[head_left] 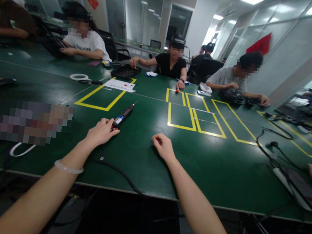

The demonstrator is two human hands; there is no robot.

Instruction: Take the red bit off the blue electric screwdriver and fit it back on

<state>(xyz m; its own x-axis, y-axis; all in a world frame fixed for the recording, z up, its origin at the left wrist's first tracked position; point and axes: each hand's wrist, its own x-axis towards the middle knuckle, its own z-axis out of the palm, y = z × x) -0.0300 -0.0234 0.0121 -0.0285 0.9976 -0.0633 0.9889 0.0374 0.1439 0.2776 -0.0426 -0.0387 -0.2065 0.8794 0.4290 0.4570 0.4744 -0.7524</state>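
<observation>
My left hand [101,131] is closed around the rear end of a black electric screwdriver [123,115], which lies on the green table with its bit pointing away and to the right. A pale bracelet circles my left wrist. From the screwdriver's rear, a black cord [119,169] runs towards the table's front edge. To the right, my right hand [163,146] rests on the table with its fingers curled in, and nothing shows in it.
Yellow tape outlines [182,128] mark the table [136,149]. White papers [119,84] and a black tray [126,72] lie farther back. Black cables [268,149] spread at the right. Several people sit around; one across reaches to a small red object [177,91].
</observation>
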